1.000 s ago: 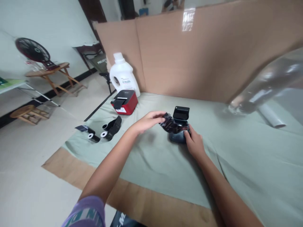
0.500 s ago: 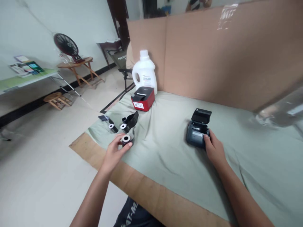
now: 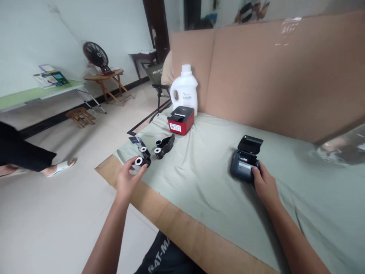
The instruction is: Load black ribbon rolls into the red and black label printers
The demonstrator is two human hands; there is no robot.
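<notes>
My left hand (image 3: pixel 128 179) grips a black label roll (image 3: pixel 146 163) with a white core between thumb and fingers, at the table's left front edge. Right behind it stands another label roll (image 3: pixel 144 150); whether the two touch is hard to tell. Slightly to the right is a label roll (image 3: pixel 158 153) with a loose black strip (image 3: pixel 169 146) curling beside it. My right hand (image 3: pixel 265 184) is closed on the right side of a dark portable printer (image 3: pixel 241 169), thumb on top. The printer's lid (image 3: pixel 251 144) stands raised, and its inside looks to hold no roll.
A red and black printer (image 3: pixel 186 123) sits at the back, before a white jug (image 3: pixel 185 91). Cardboard (image 3: pixel 256 76) walls the table's far side. Clear plastic (image 3: pixel 345 146) lies at the right. A person's leg (image 3: pixel 25 148) is on the floor at left.
My left hand has carried the label roll leftward, over to the leftmost roll. My right hand still holds the printer. A person's leg has come in at left, and the view has shifted slightly.
</notes>
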